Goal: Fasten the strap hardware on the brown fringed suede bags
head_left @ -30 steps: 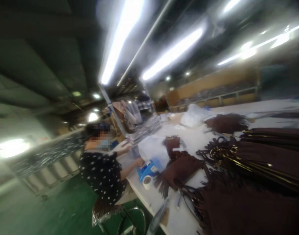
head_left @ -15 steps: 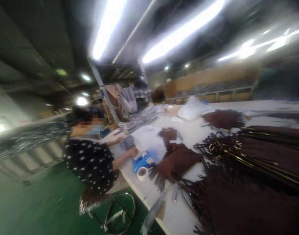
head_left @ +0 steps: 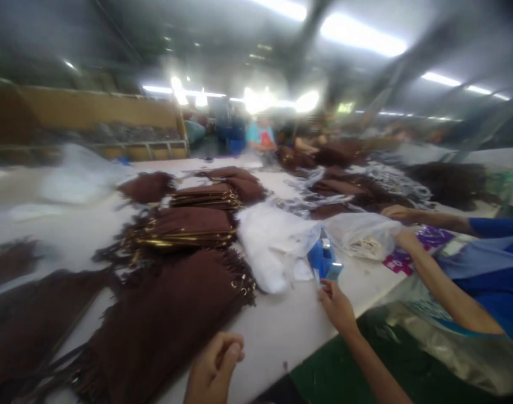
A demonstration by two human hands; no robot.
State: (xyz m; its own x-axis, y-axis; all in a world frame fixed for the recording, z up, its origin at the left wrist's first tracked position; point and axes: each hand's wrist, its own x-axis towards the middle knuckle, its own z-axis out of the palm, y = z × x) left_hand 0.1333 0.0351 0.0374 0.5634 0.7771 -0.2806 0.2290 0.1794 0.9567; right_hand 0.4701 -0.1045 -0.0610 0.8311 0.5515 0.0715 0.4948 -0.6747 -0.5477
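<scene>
My right hand [head_left: 338, 307] is at the front of a blue tape dispenser [head_left: 322, 255]. Its thumb and fingers pinch together at the end of a pale strip of tape [head_left: 317, 276], somewhat blurred. Lower down, my left hand [head_left: 216, 365] is raised over the table edge with fingers curled and thumb pressed in; anything inside it is hidden. Beside it lies a large dark brown fringed bag [head_left: 167, 320] with gold rings at its corner. Behind that, brown bags with gold zips [head_left: 189, 227] are stacked. A white plastic bag [head_left: 273, 241] lies against the dispenser.
To the right, a co-worker in blue [head_left: 491, 280] has both hands by a clear plastic bag [head_left: 361, 233] with pale pieces inside. A purple packet [head_left: 433, 241] lies there too. More brown bags [head_left: 344, 185] and people are farther back. Green floor [head_left: 323, 370] shows beyond the table edge.
My view has swung right, away from a seated person in a dotted top. Both my hands have come into view, the right one at a blue tape dispenser.
</scene>
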